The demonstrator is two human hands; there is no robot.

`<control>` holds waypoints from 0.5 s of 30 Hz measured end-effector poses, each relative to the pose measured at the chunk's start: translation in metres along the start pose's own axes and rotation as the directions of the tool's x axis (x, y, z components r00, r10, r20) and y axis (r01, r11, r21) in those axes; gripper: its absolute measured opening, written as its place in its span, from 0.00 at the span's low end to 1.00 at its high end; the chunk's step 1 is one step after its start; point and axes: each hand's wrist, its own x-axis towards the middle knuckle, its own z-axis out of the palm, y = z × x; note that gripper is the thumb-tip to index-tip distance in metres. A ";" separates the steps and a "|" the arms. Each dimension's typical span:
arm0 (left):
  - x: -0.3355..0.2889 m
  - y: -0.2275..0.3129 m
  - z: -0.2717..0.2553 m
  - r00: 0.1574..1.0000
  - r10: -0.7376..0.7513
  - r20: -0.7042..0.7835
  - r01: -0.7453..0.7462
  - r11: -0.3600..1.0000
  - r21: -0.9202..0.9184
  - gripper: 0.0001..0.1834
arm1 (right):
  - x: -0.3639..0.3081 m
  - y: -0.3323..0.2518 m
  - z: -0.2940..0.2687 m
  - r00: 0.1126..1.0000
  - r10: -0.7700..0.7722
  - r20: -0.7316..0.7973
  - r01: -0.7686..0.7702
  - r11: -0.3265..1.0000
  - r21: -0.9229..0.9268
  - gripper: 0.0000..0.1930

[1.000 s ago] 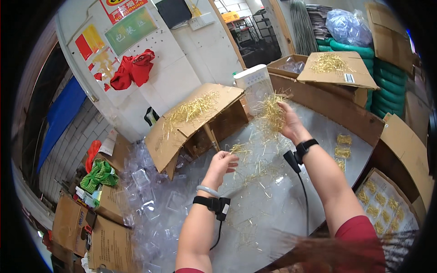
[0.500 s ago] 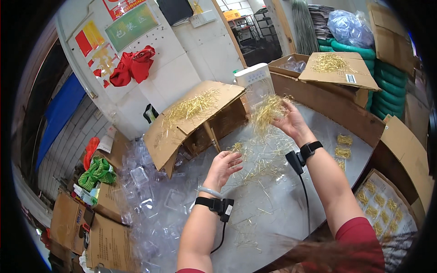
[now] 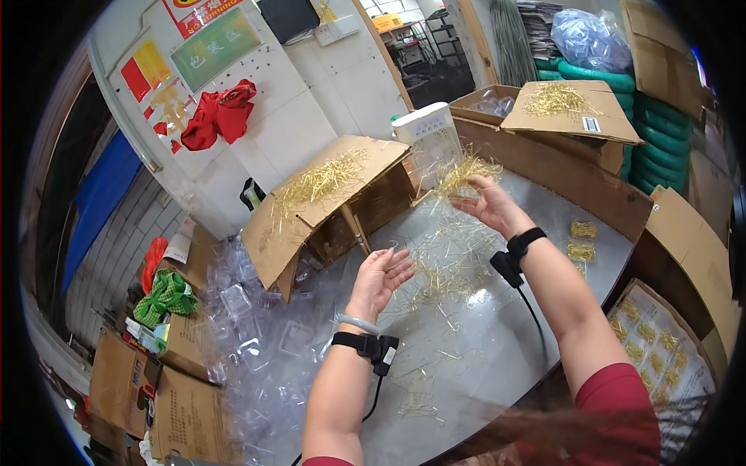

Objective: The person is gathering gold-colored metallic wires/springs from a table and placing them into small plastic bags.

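Note:
My right hand grips a loose, tangled bunch of thin gold wire pieces above the far part of the grey table. My left hand hovers over the table with its palm turned inward and its fingers apart. No bunch shows in it, though a fine wire may lie by its fingertips. Scattered gold wires cover the tabletop between and below both hands. Another heap of them rests on a cardboard box just beyond my left hand.
Clear plastic boxes pile up on the left. A white device stands at the back. Small filled packs lie on the right, near a carton of more packs. Another heap of wires sits on cardboard at the back right.
The small tuft of wires at my left fingertips is gone from there, and that hand has opened slightly. The bunch in my right hand has shifted and hangs down less.

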 end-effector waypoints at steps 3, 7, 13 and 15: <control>0.000 -0.001 -0.002 0.999 0.040 -0.001 -0.040 0.991 -0.127 0.08 | -0.015 -0.002 0.002 0.999 -0.003 0.052 0.005 0.999 -0.045 0.24; 0.005 0.000 -0.002 0.997 0.069 -0.040 -0.076 0.981 -0.179 0.08 | -0.002 -0.004 0.000 0.997 -0.040 0.061 0.029 0.985 0.169 0.19; 0.014 -0.007 -0.020 0.984 0.162 -0.075 -0.165 0.986 -0.024 0.08 | 0.008 -0.007 0.004 0.997 0.009 -0.082 -0.027 0.976 -0.216 0.19; 0.010 -0.014 -0.028 0.981 0.128 -0.147 -0.106 0.983 0.149 0.11 | 0.006 -0.001 -0.003 0.993 -0.008 -0.116 -0.023 0.966 -0.257 0.21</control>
